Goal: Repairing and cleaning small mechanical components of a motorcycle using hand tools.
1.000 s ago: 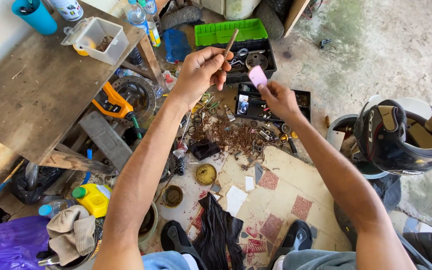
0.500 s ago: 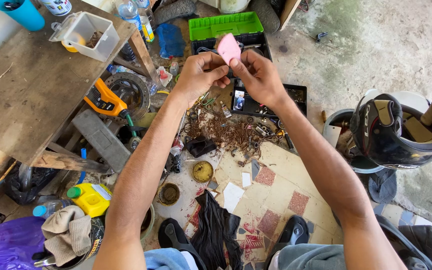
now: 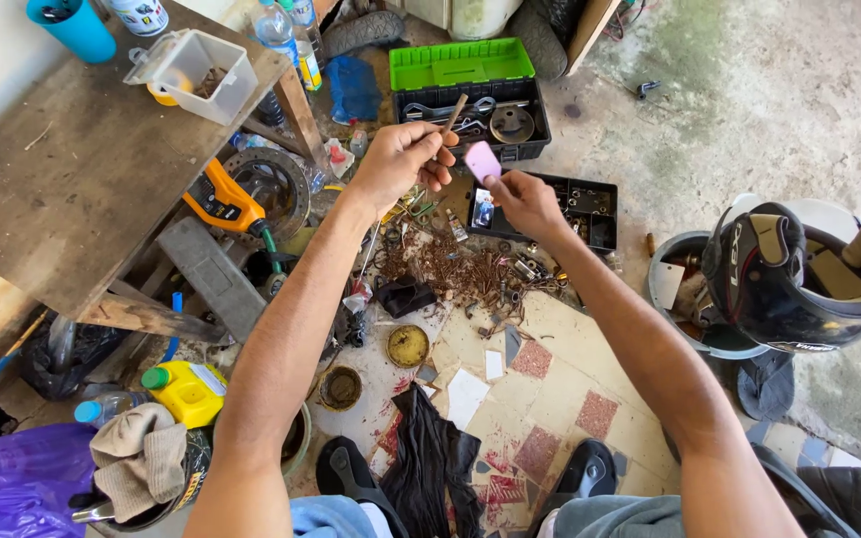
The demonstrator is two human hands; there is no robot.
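My left hand [image 3: 399, 159] is raised over the floor and pinches a thin brown stick-like piece [image 3: 453, 113] that points up and to the right. My right hand [image 3: 525, 202] is just to its right and holds a small pink rectangular piece [image 3: 482, 161] between thumb and fingers. The two hands are a little apart. Below them lies a heap of rusty screws and small metal parts [image 3: 460, 274] on the tiled floor.
A green-lidded black toolbox [image 3: 465, 85] with tools stands open behind the hands, a black parts tray [image 3: 575, 209] beside it. A worn wooden table [image 3: 72, 189] is at left with a clear box [image 3: 191, 70]. A black helmet [image 3: 799, 279] sits on a bucket at right. Yellow jug [image 3: 186, 391], rags and sandals lie near me.
My hands came together around the pink piece half a second ago and have now drawn apart. The right hand has dropped lower with the pink piece; the left still holds the stick.
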